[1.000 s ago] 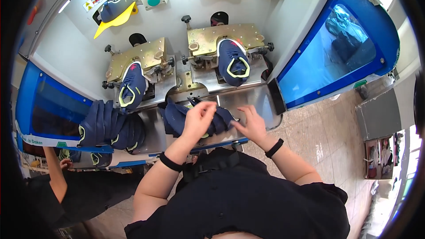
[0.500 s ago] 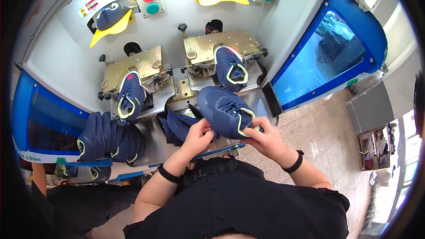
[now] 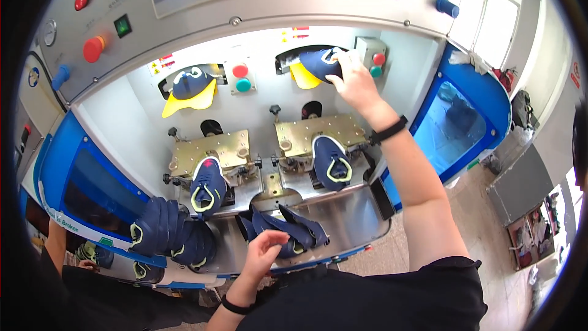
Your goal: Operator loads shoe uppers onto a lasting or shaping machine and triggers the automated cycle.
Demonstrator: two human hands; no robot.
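My right hand (image 3: 355, 83) reaches up to the right-hand yellow-flapped slot and grips a navy shoe upper (image 3: 318, 64) that sits over the yellow flap (image 3: 304, 77). My left hand (image 3: 263, 254) is low in front of the metal shelf, fingers loosely bent and apart, with nothing visible in them. It is nearest to a few overlapping navy shoe uppers (image 3: 294, 227) on the shelf. Below the slots, two navy uppers with pale green collar edging, a left one (image 3: 208, 187) and a right one (image 3: 331, 162), are set toe-first at brass-coloured clamp plates.
Another navy upper (image 3: 190, 83) covers the left yellow flap (image 3: 193, 103). A stack of navy uppers (image 3: 165, 230) stands at the shelf's left. Red and green buttons (image 3: 241, 77) sit between the slots. Blue side guards (image 3: 456, 116) flank the machine. Another person's arm (image 3: 55, 245) shows at left.
The upper held in both hands has gone up to the right slot with my right hand. My left hand has let go and stays low. The view has tilted up, showing the control panel.
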